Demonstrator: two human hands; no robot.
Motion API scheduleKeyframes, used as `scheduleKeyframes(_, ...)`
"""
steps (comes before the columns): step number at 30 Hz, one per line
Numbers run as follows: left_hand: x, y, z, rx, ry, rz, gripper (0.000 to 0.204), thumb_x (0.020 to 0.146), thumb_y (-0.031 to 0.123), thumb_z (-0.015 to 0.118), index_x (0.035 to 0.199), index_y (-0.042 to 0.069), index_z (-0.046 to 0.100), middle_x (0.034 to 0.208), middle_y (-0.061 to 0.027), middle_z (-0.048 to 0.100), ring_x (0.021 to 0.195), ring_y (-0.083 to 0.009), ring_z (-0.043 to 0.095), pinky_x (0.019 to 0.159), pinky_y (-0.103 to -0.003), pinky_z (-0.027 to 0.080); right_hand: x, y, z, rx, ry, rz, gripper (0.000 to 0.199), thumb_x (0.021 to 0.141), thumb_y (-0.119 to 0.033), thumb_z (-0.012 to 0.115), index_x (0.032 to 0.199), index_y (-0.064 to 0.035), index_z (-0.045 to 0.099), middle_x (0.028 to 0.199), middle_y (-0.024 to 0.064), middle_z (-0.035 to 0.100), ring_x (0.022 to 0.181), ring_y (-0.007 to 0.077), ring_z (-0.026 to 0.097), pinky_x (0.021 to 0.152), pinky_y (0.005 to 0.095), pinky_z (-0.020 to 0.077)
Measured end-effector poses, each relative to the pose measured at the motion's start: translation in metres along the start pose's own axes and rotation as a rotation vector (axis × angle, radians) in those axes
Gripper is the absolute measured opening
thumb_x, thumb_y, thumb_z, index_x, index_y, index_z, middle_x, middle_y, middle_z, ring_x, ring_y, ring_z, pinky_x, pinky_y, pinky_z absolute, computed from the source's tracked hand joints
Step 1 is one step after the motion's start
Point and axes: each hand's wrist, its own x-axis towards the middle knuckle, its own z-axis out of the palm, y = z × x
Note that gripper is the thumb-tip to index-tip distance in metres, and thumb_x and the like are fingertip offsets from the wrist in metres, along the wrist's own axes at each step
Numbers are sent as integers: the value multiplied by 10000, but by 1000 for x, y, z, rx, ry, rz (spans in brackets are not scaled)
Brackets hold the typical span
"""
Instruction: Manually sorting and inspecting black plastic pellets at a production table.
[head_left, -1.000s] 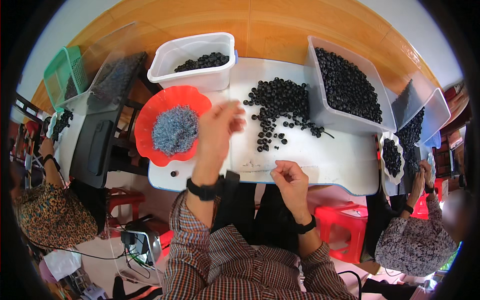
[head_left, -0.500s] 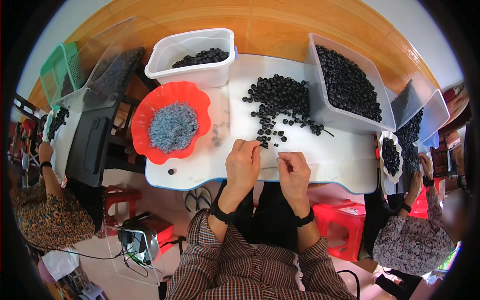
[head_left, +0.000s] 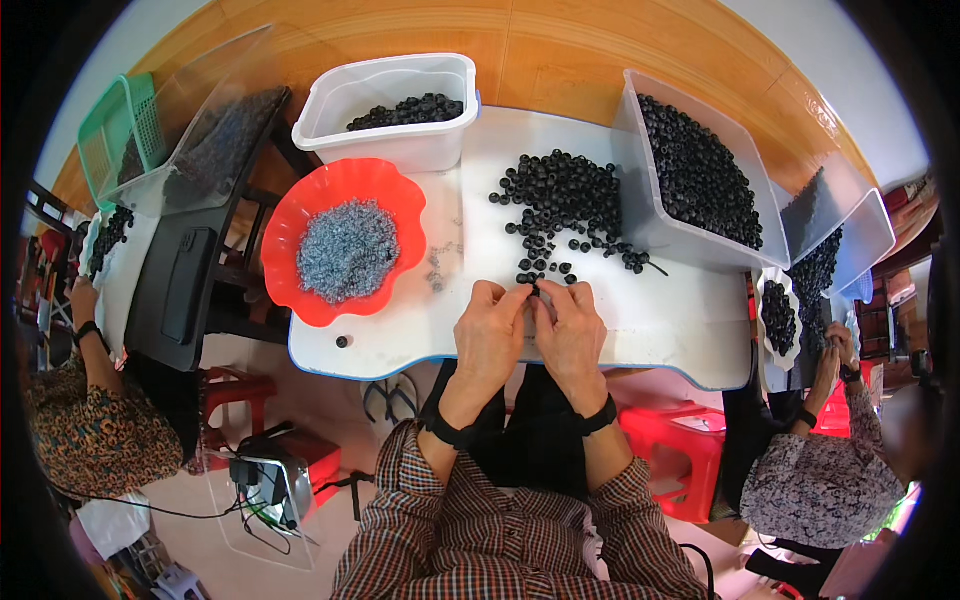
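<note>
Left hand (head_left: pixel 490 335) back from the red scalloped plastic bowl (head_left: pixel 345 240), now meeting right hand (head_left: pixel 572 330). Both pinched on one small black bead (head_left: pixel 535 291) above the white counter (head_left: pixel 660 320). Probably fitting a piece.

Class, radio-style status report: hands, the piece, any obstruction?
Left hand and right hand together, fingers pinching one small black bead. Loose bead pile just beyond. Nothing obstructing.

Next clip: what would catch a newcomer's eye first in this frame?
Probably the bright red scalloped bowl of small grey pieces at the left of the white table, against the loose heap of black beads at its centre. Just below the heap, the left hand and right hand meet, pinching a small black piece together. A clear bin of black beads sits at the right.
</note>
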Motion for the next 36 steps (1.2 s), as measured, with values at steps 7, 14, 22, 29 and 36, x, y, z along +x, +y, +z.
scheduleKeyframes(7, -1, -1, -1, 34, 19, -10, 176, 833, 33, 659, 1003, 63, 695, 849, -131, 574, 663, -296, 616, 579, -377, 495, -1, 2, 3, 55, -23, 34, 170, 815, -117, 717, 975, -79, 671, 875, 95, 563, 644, 252, 647, 548, 367, 496)
scheduleKeyframes(14, -6, -4, -8, -121, 38, 36, 234, 826, -32, 636, 1044, 37, 686, 882, -134, 593, 707, -250, 629, 597, -334, 490, -8, 5, 4, 130, 49, -69, 179, 804, -89, 725, 952, -35, 640, 856, 92, 549, 576, 214, 600, 515, 335, 472)
scheduleKeyframes(22, -23, -4, -24, -853, -228, -257, 205, 953, 0, 549, 1127, -28, 654, 1054, -70, 608, 806, -116, 618, 705, -236, 540, -25, -8, -26, 776, -297, 249, 110, 932, -73, 629, 984, 24, 616, 840, 57, 644, 709, 86, 611, 634, 235, 505)
scheduleKeyframes(29, -33, -4, -24, -900, -232, -329, 199, 952, 18, 563, 1121, -31, 656, 991, -62, 621, 786, -104, 613, 668, -223, 531, -36, -13, -23, 1021, -270, 388, 94, 943, -38, 607, 999, 33, 582, 853, 66, 662, 761, 100, 632, 700, 233, 531)
scheduleKeyframes(36, -37, -5, -27, -1005, -236, -534, 181, 946, 51, 594, 1087, -36, 668, 836, -50, 654, 692, -89, 603, 600, -212, 517, -37, -15, -23, 1096, -306, 358, 93, 905, 11, 636, 960, 14, 561, 837, 73, 662, 727, 88, 626, 668, 232, 534)
